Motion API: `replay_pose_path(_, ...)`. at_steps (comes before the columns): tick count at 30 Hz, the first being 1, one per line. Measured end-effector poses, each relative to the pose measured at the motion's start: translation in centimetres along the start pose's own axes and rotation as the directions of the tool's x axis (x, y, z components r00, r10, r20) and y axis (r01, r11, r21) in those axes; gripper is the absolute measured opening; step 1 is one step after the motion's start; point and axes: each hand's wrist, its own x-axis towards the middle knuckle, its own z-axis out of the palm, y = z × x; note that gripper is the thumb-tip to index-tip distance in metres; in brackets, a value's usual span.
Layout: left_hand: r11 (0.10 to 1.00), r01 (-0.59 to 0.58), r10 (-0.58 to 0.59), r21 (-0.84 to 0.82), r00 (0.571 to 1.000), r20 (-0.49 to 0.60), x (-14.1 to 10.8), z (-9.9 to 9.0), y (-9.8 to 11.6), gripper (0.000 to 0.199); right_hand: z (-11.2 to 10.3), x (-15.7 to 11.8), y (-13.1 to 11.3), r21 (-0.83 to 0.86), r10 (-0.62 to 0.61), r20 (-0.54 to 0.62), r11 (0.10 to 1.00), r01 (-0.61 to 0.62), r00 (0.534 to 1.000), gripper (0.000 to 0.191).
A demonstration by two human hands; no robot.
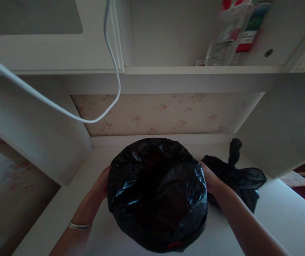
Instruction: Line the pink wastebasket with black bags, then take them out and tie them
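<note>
A round trash can lined with a black plastic bag [157,199] is in the middle of the head view, its mouth facing me. The bag is folded over the rim all the way round, and a small red patch shows at the lower edge. My left hand [104,182] grips its left side, a bracelet on the wrist. On the opposite side my right hand [209,177] holds it. The fingers of both hands are mostly hidden behind the bag. Just beyond my right hand lies a knotted black garbage bag [237,181], partly covered by my forearm.
Beneath is a white surface [280,213] with side panels and a floral wall behind. A white shelf [203,70] overhead bears a clear plastic container [228,35] and a red-and-green package [253,28]. A white cable [88,121] hangs in a loop at upper left.
</note>
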Motion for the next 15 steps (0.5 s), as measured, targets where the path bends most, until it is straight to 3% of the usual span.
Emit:
replay_pose_path(2, 0.999, -0.022, 0.024, 0.023, 0.996, -0.09, -0.6, -0.7, 0.4, 0.034, -1.0, -0.7, -0.9, -0.124, -0.079, -0.159, 0.99, 0.059, 0.984, 0.041)
replay_pose_path(4, 0.98, -0.129, 0.164, 0.152, 0.956, -0.245, -1.9, -1.3, 1.3, 0.035, -1.5, -2.2, -2.8, -0.371, -0.352, -0.268, 0.897, 0.241, 0.897, 0.036)
replay_pose_path(5, 0.939, -0.214, 0.293, 0.269, 0.909, -0.298, -3.0, -1.4, 1.9, 0.032, -1.3, -3.1, -4.0, -0.495, -0.516, -0.196, 0.786, 0.37, 0.834, 0.033)
replay_pose_path(6, 0.85, -0.312, 0.455, 0.425, 0.841, -0.292, -4.3, -1.4, 2.6, 0.029, -0.9, -4.1, -5.4, -0.571, -0.638, -0.034, 0.644, 0.509, 0.769, 0.032)
replay_pose_path(7, 0.734, -0.405, 0.575, 0.545, 0.798, -0.181, -5.7, -1.1, 3.4, 0.026, -0.1, -5.1, -6.7, -0.592, -0.677, 0.191, 0.498, 0.634, 0.711, 0.035)
replay_pose_path(8, 0.602, -0.512, 0.646, 0.613, 0.764, 0.003, -7.2, -0.6, 4.3, 0.024, 0.9, -5.8, -7.9, -0.562, -0.633, 0.44, 0.36, 0.745, 0.637, 0.042)
replay_pose_path(9, 0.477, -0.595, 0.603, 0.647, 0.757, 0.253, -8.6, 0.1, 5.2, 0.028, 2.1, -6.3, -8.9, -0.486, -0.538, 0.651, 0.245, 0.839, 0.535, 0.054)
replay_pose_path(10, 0.357, -0.667, 0.474, 0.655, 0.733, 0.488, -9.9, 1.0, 6.1, 0.043, 3.3, -6.4, -9.8, -0.454, -0.412, 0.773, 0.172, 0.874, 0.483, 0.066)
replay_pose_path(11, 0.26, -0.729, 0.326, 0.633, 0.683, 0.654, -10.8, 1.9, 7.0, 0.063, 4.6, -6.2, -10.4, -0.446, -0.275, 0.841, 0.134, 0.885, 0.465, 0.076)
replay_pose_path(13, 0.156, -0.779, 0.022, 0.608, 0.618, 0.786, -11.8, 3.7, 8.5, 0.092, 6.7, -5.1, -10.8, -0.451, -0.02, 0.89, 0.122, 0.884, 0.456, 0.088)
replay_pose_path(15, 0.125, -0.767, -0.161, 0.63, 0.611, 0.775, -11.6, 4.9, 9.4, 0.099, 8.0, -3.7, -10.4, -0.494, 0.204, 0.864, 0.161, 0.855, 0.461, 0.095)
